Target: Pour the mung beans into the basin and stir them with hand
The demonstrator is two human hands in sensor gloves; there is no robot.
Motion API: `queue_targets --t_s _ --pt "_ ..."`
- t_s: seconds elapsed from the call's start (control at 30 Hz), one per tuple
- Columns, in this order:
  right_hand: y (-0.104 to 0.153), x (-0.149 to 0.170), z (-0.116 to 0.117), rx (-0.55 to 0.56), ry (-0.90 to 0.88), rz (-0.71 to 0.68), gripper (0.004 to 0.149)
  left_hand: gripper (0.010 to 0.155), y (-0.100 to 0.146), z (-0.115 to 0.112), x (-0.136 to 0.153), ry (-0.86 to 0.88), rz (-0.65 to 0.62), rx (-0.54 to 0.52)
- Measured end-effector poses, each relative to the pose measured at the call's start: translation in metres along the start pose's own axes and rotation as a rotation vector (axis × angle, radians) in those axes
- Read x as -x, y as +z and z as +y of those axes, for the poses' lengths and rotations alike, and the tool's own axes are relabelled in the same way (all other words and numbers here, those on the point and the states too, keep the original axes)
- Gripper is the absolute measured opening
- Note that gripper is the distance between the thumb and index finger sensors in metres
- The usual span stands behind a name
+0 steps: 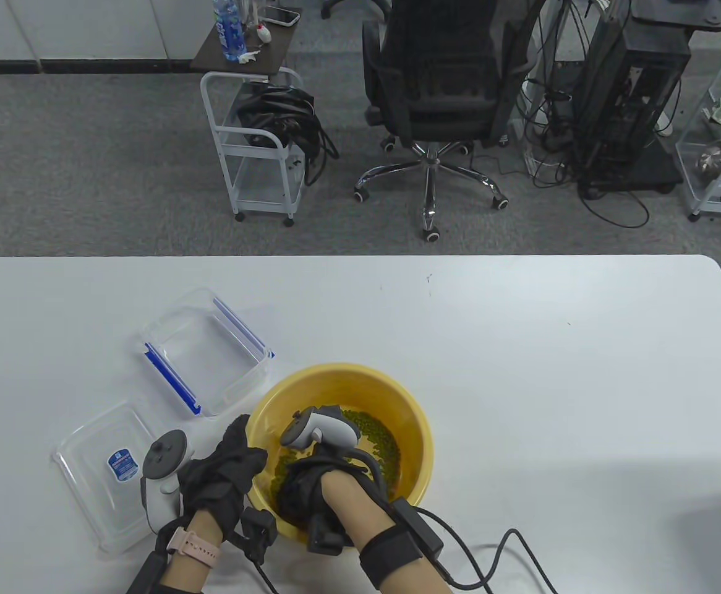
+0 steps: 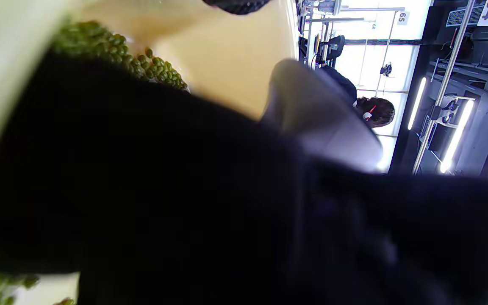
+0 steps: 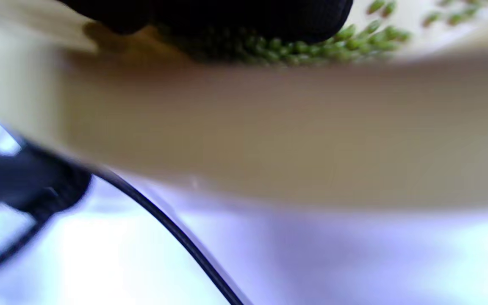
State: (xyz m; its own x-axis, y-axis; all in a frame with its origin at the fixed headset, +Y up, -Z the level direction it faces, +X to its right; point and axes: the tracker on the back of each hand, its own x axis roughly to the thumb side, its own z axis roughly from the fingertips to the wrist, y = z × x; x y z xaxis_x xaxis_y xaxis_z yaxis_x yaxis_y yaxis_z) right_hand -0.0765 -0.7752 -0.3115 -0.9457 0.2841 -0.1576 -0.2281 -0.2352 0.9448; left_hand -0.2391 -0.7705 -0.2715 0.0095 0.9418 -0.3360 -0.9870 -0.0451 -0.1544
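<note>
— What lay beyond the white table [image 1: 521,346]?
— Grey carpet [image 1: 88,154]; a black office chair [image 1: 441,80] at upper centre, a white cart [image 1: 255,154] to its left, computer equipment [image 1: 632,93] at upper right.

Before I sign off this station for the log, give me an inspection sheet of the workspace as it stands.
Surface: white table, a few small dark specks.
Job's things: yellow basin holds the mung beans; clear container empty, its lid lying beside it.
Clutter: nothing seen on the table.
Grippers: left hand grips the basin rim; right hand is down in the beans, fingers hidden.
Cables: black cable trails from the right wrist across the table.
Surroundings: office chair, white cart, computer tower with tangled floor cables.
</note>
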Motion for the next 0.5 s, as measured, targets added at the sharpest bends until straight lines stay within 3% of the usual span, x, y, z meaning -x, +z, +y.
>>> queue_targets --t_s 0.1,0.23,0.37,0.5 --pt "-0.004 -0.007 -0.017 0.05 -0.108 -0.015 0.053 0.072 0.0 0.0 0.0 -0.003 0.0 0.003" --pt "-0.007 -0.001 -0.041 0.258 -0.161 0.047 0.053 0.072 0.0 0.0 0.0 -0.002 0.001 0.005" --pt "-0.005 0.019 -0.059 0.401 -0.163 0.159 0.053 0.072 0.0 0.0 0.0 0.0 0.0 0.005" --pt "0.005 0.043 -0.067 0.459 -0.14 0.216 0.053 0.072 0.0 0.0 0.0 0.0 0.0 0.0"
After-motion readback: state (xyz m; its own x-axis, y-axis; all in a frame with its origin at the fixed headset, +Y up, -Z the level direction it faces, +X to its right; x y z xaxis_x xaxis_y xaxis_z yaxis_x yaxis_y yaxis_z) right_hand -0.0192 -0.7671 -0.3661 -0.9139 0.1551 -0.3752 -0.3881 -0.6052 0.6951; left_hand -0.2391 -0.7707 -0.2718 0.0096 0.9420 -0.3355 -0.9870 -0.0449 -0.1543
